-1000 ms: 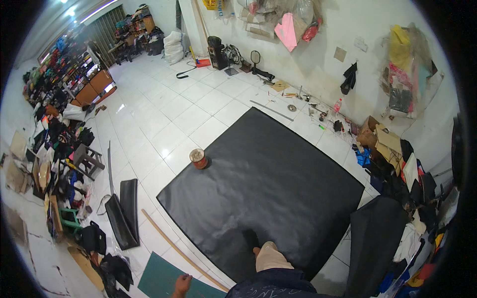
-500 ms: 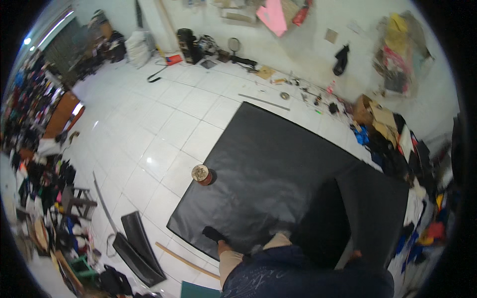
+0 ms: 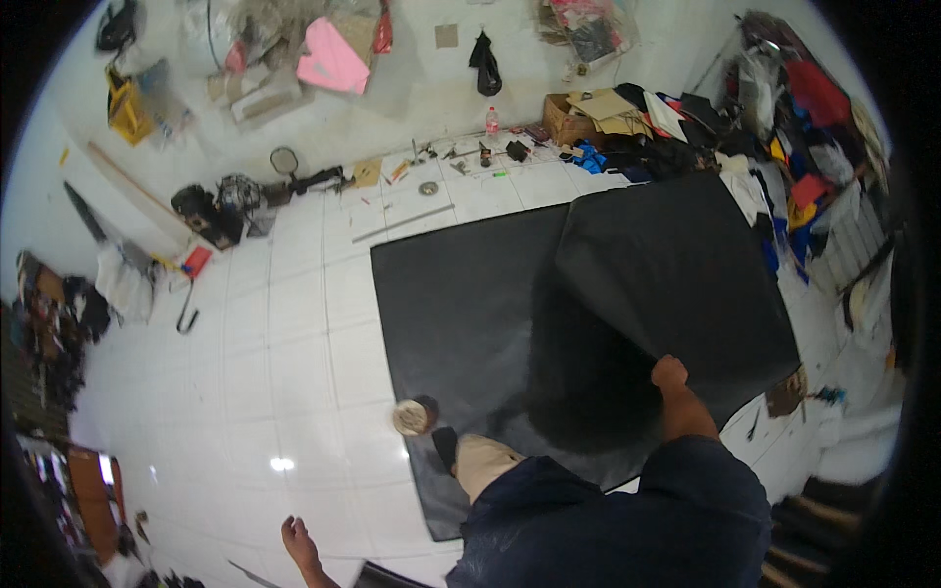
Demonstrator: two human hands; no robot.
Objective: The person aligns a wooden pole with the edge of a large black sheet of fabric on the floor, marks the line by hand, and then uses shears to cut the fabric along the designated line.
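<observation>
A large black sheet (image 3: 461,323), smooth and slightly shiny like vinyl or leather, lies on the white tiled floor. Its right part is folded over on itself, and that flap (image 3: 676,265) lies slanted across the sheet. At the edge of the flap, my right hand (image 3: 669,371) is closed on the sheet, with the arm stretched forward. Off to the lower left, my left hand (image 3: 297,537) hangs over the tiles, fingers loosely apart and nothing visible in it. A round container (image 3: 412,417) with a pale top stands on the sheet's left edge, beside my black-socked foot (image 3: 446,449).
A thin metal strip (image 3: 403,223) lies beyond the sheet's far edge. Small tools and a bottle (image 3: 492,122) line the wall. Heaped fabric scraps (image 3: 784,186) and a cardboard box (image 3: 570,120) crowd the far right. A red dustpan (image 3: 197,261) rests at the left.
My view has swung to the right. My right hand and the folded flap have moved outward, away from my body. My left hand has come into view at the lower left.
</observation>
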